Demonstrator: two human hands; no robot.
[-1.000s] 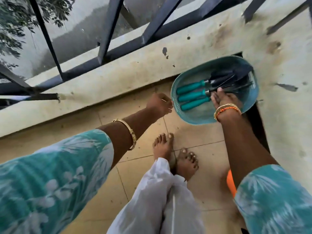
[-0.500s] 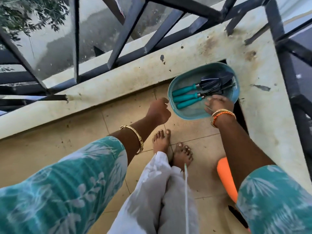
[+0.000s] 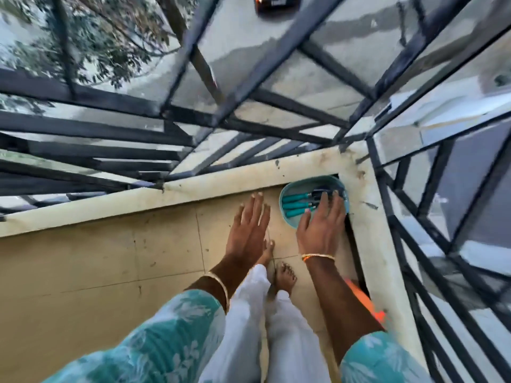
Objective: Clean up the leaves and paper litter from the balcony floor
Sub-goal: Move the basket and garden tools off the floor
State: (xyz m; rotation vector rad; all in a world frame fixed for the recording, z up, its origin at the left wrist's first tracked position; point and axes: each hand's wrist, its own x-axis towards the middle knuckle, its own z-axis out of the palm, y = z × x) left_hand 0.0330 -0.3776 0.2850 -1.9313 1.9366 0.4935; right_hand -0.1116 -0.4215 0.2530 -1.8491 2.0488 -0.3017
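Note:
A teal oval tray (image 3: 287, 217) lies on the balcony floor (image 3: 110, 258) in the corner by the kerb, with three teal-handled garden tools (image 3: 297, 205) in it. My right hand (image 3: 322, 225) is spread flat, fingers straight, in front of the tray's right half and holds nothing. To the left of the tray my left hand (image 3: 249, 225) is stretched out with straight fingers, also empty. I see no leaves or paper on the visible floor tiles.
A pale concrete kerb (image 3: 193, 189) borders the floor at the back and right, topped by a dark metal grille (image 3: 249, 111). My bare feet (image 3: 284, 277) stand just below the hands. An orange object (image 3: 365, 302) lies against the right kerb.
Both hands have opened from curled to flat and risen away from the tray. The view has lifted, so the tray looks smaller and more grille and street show.

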